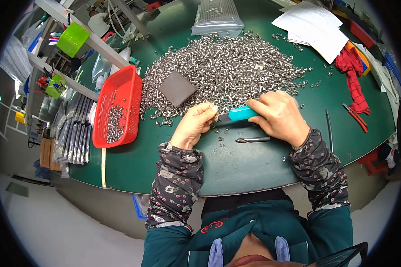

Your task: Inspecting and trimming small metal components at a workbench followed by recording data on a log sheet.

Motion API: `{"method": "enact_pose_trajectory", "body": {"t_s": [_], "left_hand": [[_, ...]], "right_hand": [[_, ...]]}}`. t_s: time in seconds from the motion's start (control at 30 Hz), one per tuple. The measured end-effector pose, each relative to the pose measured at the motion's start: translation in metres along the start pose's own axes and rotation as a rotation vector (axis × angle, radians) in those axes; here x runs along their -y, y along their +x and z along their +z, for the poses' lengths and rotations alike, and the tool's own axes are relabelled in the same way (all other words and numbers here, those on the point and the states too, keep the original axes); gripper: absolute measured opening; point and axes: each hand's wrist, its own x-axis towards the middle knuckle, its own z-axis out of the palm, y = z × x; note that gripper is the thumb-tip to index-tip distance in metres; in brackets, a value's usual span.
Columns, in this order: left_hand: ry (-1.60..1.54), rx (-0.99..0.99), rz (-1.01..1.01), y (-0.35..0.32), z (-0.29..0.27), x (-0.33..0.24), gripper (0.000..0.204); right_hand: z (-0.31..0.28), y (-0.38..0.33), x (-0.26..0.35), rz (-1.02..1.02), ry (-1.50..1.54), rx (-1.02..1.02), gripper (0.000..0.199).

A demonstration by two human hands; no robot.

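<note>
Now, line by line:

Left hand: the left hand has its fingertips pinched together at the tip of the tool; whatever small piece sits between them is too small to tell.
Right hand: the right hand is wrapped round one turquoise-handled tool, fingers clamped on the handle, its dark tip pointing at the left fingertips.
Drill bit: one drill bit lies flat on the green table, just below the right fingers and apart from them.
Metal parts: one big heap of small silver metal parts, too many to count, spreads just beyond both sets of fingers; a few strays lie under the left fingertips.
Grey block: one flat dark grey block rests on the heap, up and to the left of the left fingers.
Red tray: one red tray stands well left of the left hand, with a small batch of the same parts inside.
Paper: one stack of white sheets lies far beyond the right fingers.
Red cutters: one pair of red-handled cutters lies well to the right of the right hand.
Plastic bag: one clear plastic bag sits at the far edge of the heap.
</note>
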Motion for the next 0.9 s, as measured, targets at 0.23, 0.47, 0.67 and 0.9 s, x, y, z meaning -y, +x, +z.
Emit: {"method": "enact_pose_trajectory", "body": {"t_s": [0.23, 0.47, 0.67, 0.9], "left_hand": [[0.114, 0.043, -0.060, -0.004, 0.002, -0.004, 0.016], [0.158, 0.124, -0.122, -0.006, 0.002, -0.008, 0.014], [0.172, 0.158, -0.081, -0.005, 0.005, -0.006, 0.015], [0.180, 0.040, -0.045, -0.004, 0.008, -0.007, 0.014]], "right_hand": [[-0.004, 0.001, 0.000, -0.077, -0.059, 0.001, 0.031], [-0.005, 0.001, 0.000, -0.131, -0.098, -0.021, 0.032], [-0.007, 0.004, -0.001, -0.209, -0.202, -0.042, 0.021], [-0.010, 0.006, 0.002, -0.159, -0.230, -0.069, 0.021]]}}
